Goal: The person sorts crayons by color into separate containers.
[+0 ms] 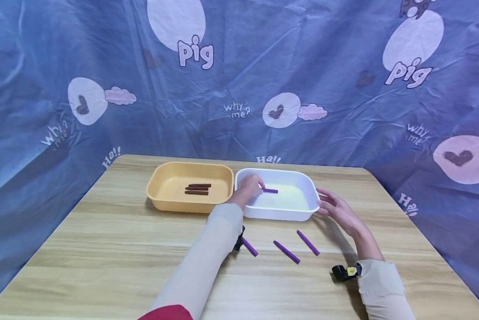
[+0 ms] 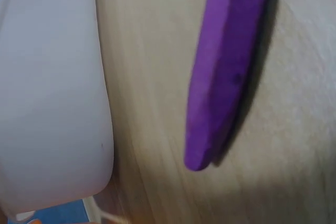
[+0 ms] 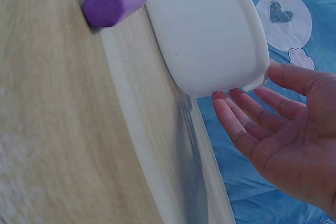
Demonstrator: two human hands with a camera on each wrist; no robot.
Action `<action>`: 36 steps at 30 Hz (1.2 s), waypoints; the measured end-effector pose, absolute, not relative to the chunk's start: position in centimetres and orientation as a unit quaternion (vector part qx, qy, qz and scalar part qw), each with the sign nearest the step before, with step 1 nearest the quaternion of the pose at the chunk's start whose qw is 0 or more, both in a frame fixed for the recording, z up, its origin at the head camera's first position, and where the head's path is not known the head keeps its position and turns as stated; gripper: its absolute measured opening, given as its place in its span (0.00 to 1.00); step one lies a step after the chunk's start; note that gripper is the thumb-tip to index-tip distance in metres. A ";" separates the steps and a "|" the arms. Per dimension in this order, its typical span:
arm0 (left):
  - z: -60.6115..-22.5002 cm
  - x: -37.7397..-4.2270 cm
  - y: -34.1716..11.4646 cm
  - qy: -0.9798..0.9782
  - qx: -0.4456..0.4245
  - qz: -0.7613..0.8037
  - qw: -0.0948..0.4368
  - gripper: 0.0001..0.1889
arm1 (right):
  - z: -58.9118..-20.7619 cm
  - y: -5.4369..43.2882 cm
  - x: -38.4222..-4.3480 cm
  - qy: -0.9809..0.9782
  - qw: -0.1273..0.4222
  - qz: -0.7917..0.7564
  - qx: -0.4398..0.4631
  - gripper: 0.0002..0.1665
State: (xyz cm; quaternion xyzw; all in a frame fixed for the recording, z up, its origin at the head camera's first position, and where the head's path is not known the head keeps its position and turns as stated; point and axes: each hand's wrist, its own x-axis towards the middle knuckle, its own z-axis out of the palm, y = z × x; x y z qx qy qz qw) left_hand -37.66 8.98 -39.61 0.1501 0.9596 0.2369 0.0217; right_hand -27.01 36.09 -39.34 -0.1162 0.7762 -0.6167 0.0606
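Observation:
My left hand [image 1: 250, 184] reaches inside the white tray [image 1: 277, 214], its fingertips pinching one end of a purple crayon [image 1: 270, 191] low over the tray's floor. Part of that crayon is hidden by the fingers. At the tray's right end, my right hand [image 1: 337, 211] touches the rim and outer wall with fairly straight fingers. In the right wrist view the thumb and fingertips of the right hand [image 3: 283, 114] meet the tray's corner [image 3: 220, 51]. The left wrist view does not show the left hand's grip.
Three loose purple crayons lie on the wooden table before the tray: one [image 1: 250, 248] partly behind the left wrist, one [image 1: 286, 252] in the middle, one [image 1: 308, 242] to the right. A yellow tray [image 1: 183, 207] with brown crayons [image 1: 197, 189] stands against the white tray's left.

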 end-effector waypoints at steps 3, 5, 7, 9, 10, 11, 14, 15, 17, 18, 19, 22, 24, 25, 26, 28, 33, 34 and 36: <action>-39.5 -37.5 8.9 0.964 0.142 0.224 0.026 0.11 | -39.4 36.1 -27.1 0.775 0.059 -0.619 -0.116 0.35; -39.3 -37.4 8.9 0.964 0.139 0.223 0.026 0.13 | -39.4 36.1 -27.1 0.774 0.058 -0.619 -0.117 0.35; -39.1 -37.3 8.9 0.964 0.136 0.229 0.028 0.13 | -39.4 36.0 -27.1 0.773 0.058 -0.621 -0.117 0.35; -38.7 -37.1 8.9 0.961 0.134 0.241 0.033 0.12 | -39.4 36.0 -27.0 0.772 0.061 -0.622 -0.119 0.35; -38.6 -37.1 8.9 0.959 0.135 0.247 0.035 0.12 | -39.4 36.0 -27.0 0.771 0.062 -0.622 -0.121 0.36; -38.4 -37.0 8.9 0.957 0.136 0.254 0.036 0.12 | -39.4 36.0 -27.0 0.771 0.062 -0.622 -0.121 0.35; -38.5 -37.5 9.1 0.950 0.151 0.273 0.027 0.10 | -39.3 36.2 -27.0 0.771 0.064 -0.620 -0.127 0.36; -38.2 -37.4 9.2 0.949 0.155 0.273 0.028 0.10 | -39.3 36.2 -26.9 0.772 0.063 -0.619 -0.128 0.36; -37.7 -37.1 9.2 0.947 0.163 0.274 0.028 0.10 | -39.3 36.3 -26.9 0.772 0.061 -0.620 -0.127 0.36; -37.3 -36.8 9.1 0.947 0.168 0.274 0.027 0.10 | -39.3 36.4 -26.9 0.771 0.061 -0.622 -0.126 0.36; -37.0 -36.5 9.0 0.946 0.172 0.275 0.026 0.10 | -39.3 36.4 -26.9 0.769 0.061 -0.624 -0.126 0.36; -35.3 -34.7 8.4 0.945 0.179 0.273 0.031 0.11 | -39.3 36.4 -26.8 0.768 0.063 -0.625 -0.126 0.36; -34.7 -34.0 7.9 0.941 0.192 0.277 0.022 0.11 | -39.4 36.4 -26.8 0.767 0.064 -0.626 -0.126 0.36; -34.4 -33.6 7.7 0.939 0.201 0.278 0.018 0.11 | -39.4 36.4 -26.8 0.768 0.065 -0.625 -0.127 0.36; -34.2 -33.3 7.4 0.936 0.210 0.281 0.013 0.11 | -39.4 36.4 -26.8 0.768 0.065 -0.624 -0.127 0.36; -33.8 -32.6 6.7 0.930 0.226 0.289 0.007 0.12 | -39.4 36.4 -26.8 0.768 0.064 -0.624 -0.126 0.36; -33.2 -30.8 5.1 0.913 0.269 0.306 -0.002 0.12 | -39.3 36.5 -26.9 0.769 0.062 -0.623 -0.129 0.35; -33.1 -30.4 4.8 0.909 0.276 0.311 0.000 0.12 | -39.3 36.5 -26.9 0.769 0.060 -0.624 -0.128 0.35; -33.1 -29.5 4.1 0.903 0.287 0.319 0.007 0.12 | -39.3 36.5 -27.0 0.768 0.059 -0.625 -0.126 0.36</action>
